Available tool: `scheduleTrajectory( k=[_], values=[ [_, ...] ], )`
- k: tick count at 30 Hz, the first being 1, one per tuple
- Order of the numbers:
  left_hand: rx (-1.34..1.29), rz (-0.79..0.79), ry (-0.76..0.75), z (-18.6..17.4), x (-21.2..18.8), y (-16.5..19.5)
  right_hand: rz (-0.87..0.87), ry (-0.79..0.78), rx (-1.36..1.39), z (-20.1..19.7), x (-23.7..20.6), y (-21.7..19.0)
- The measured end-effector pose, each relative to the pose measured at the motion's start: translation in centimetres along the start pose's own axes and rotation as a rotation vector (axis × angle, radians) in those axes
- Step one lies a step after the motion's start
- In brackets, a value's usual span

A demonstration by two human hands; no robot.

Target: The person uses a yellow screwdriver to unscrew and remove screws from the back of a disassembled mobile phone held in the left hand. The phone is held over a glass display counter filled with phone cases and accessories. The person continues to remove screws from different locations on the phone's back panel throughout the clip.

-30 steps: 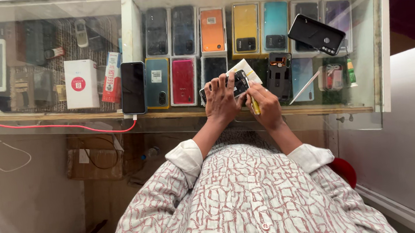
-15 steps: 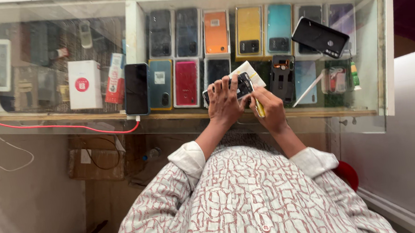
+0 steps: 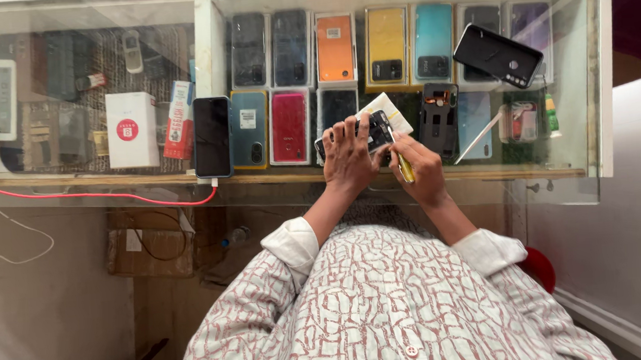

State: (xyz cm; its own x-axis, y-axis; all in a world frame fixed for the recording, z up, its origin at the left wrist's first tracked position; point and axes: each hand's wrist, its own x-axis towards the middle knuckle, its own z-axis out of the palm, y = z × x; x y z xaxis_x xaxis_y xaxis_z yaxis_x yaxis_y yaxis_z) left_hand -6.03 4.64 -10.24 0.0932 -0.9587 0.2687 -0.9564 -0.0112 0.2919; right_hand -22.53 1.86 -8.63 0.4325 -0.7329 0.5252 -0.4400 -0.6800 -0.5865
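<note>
Opened phone [image 3: 374, 132] lay on glass counter [image 3: 283, 176] between both hands, charging phone [image 3: 212, 137] to its left, back cover [image 3: 497, 55] far right.

White box [image 3: 132, 130], red round label, left shelf; red-white slim pack [image 3: 179, 120] beside; dark phone screen [image 3: 212, 137].

Glossy glass counter [image 3: 111, 194]; matt black plastic phone cover [image 3: 497, 55]; patterned cloth shirt [image 3: 389, 303].

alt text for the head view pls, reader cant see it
Seen from above, a person's left hand steadies an opened phone on a glass display counter while the right hand works at it with a yellow-handled tool. Rows of coloured phone back covers lie under the glass.
</note>
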Motion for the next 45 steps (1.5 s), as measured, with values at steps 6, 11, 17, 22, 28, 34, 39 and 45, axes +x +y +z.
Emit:
scheduleTrajectory(
  k=[6, 11, 17, 22, 28, 34, 39, 45],
  values=[
    [-0.006, 0.012, 0.026, -0.1, 0.0, -0.1, 0.064, -0.025, 0.040, 0.1, -0.3, -0.2],
    [-0.027, 0.004, 0.022, -0.3, 0.1, -0.1, 0.063, -0.011, 0.013, 0.2, -0.4, -0.3],
    [-0.003, -0.006, -0.030, 0.0, 0.2, -0.2, 0.085, 0.022, 0.025, 0.4, -0.5, -0.1],
    [-0.016, -0.003, -0.021, 0.0, 0.1, -0.2, 0.078, -0.015, 0.006, 0.5, 0.0, 0.1],
    [-0.021, -0.009, -0.007, 0.0, 0.1, -0.3, 0.098, -0.021, 0.028, -0.1, -0.3, -0.3],
    [-0.010, 0.003, 0.002, -0.4, 0.1, -0.1, 0.094, -0.060, 0.026, -0.2, 0.7, -0.3],
    [-0.050, -0.010, -0.010, -0.7, 0.2, -0.2, 0.101, -0.093, 0.023, -0.7, 0.8, -0.7],
    [-0.025, 0.009, 0.017, -0.4, 0.1, -0.1, 0.104, -0.076, 0.045, -0.3, 1.6, -0.5]
  ],
)
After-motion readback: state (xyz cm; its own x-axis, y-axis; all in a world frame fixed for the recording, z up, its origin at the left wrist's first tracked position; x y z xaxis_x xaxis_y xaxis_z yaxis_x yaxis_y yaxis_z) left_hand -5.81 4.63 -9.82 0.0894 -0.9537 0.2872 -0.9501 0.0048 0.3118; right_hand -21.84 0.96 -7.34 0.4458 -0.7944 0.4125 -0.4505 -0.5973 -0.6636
